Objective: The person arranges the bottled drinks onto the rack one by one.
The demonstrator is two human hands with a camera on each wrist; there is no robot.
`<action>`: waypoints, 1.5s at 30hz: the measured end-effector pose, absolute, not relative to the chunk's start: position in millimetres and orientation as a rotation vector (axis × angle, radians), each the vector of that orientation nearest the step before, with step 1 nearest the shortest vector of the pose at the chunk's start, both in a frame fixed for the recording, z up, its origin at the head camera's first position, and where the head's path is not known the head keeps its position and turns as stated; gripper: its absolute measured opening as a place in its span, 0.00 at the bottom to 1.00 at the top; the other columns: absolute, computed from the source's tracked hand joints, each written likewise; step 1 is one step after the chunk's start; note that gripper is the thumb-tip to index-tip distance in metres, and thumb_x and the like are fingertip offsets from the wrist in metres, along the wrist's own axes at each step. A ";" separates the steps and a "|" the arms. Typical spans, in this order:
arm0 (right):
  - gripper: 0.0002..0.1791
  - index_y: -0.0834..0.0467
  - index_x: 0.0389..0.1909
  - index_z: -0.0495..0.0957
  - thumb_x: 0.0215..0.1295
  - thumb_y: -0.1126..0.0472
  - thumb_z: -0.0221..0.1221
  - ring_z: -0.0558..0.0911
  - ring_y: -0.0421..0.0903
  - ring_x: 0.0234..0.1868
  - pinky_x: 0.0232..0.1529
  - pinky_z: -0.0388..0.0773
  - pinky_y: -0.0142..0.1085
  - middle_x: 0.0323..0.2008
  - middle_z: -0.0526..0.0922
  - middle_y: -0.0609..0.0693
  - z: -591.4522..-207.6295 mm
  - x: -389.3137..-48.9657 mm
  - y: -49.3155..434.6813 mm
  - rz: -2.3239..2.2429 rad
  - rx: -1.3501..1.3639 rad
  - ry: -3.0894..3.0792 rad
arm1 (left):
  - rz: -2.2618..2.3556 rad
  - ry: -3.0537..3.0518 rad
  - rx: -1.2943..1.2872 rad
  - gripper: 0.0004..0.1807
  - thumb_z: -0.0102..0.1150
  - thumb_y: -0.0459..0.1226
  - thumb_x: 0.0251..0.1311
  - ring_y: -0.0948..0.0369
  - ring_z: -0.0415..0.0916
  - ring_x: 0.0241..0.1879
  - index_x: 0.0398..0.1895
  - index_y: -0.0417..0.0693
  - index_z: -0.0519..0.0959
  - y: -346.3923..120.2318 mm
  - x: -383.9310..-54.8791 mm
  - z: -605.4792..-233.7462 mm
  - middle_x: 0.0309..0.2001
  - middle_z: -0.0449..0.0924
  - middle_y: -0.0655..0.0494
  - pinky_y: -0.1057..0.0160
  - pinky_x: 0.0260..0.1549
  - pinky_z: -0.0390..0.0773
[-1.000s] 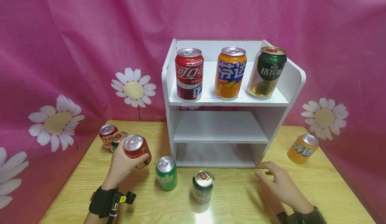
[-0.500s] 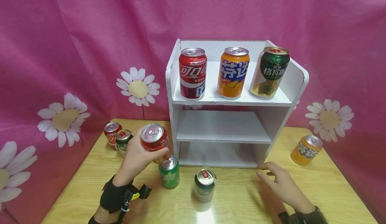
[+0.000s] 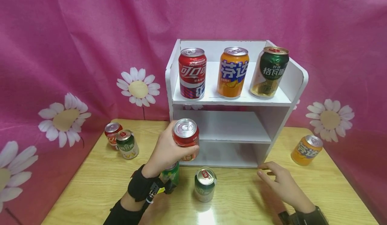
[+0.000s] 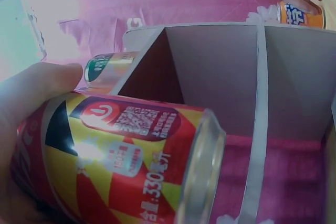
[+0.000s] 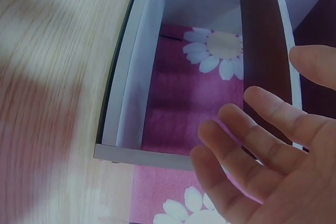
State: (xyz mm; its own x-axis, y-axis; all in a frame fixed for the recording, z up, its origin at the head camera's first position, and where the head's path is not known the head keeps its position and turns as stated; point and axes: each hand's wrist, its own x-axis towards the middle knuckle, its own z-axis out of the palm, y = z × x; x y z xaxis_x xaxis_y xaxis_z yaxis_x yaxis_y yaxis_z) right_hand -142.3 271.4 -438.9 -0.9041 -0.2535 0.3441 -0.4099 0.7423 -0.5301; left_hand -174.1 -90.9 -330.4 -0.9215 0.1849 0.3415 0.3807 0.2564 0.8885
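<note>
My left hand (image 3: 169,147) grips a red cola can (image 3: 185,136) in front of the left side of the white shelf (image 3: 229,141), at about the height of its middle board. The left wrist view shows the can's (image 4: 121,156) red and yellow side, with the thumb (image 4: 52,80) along it. Partly hidden under this hand is a green can (image 3: 171,175). My right hand (image 3: 281,184) is by the shelf's lower right corner, its fingers loosely bent and nothing held. In the right wrist view the fingers (image 5: 252,150) spread before the shelf's openings.
On the shelf's top board stand a red can (image 3: 192,73), an orange can (image 3: 232,73) and a green-gold can (image 3: 269,72). A dark green can (image 3: 205,184) stands in front. Red (image 3: 113,134) and green (image 3: 127,145) cans stand at left, an orange one (image 3: 306,150) at right.
My left hand has carried the red cola can rightward from the table's left side to the front of the shelf. The right hand has stayed in place.
</note>
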 end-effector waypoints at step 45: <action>0.07 0.58 0.42 0.79 0.65 0.60 0.59 0.80 0.51 0.43 0.41 0.78 0.47 0.40 0.82 0.49 -438.1 -142.0 273.1 0.959 0.496 -2.723 | -1.715 -2.340 -0.386 0.40 0.71 0.38 0.48 0.57 0.73 0.46 0.61 0.47 0.59 -47.8 -240.2 -335.3 0.49 0.72 0.51 0.57 0.48 0.73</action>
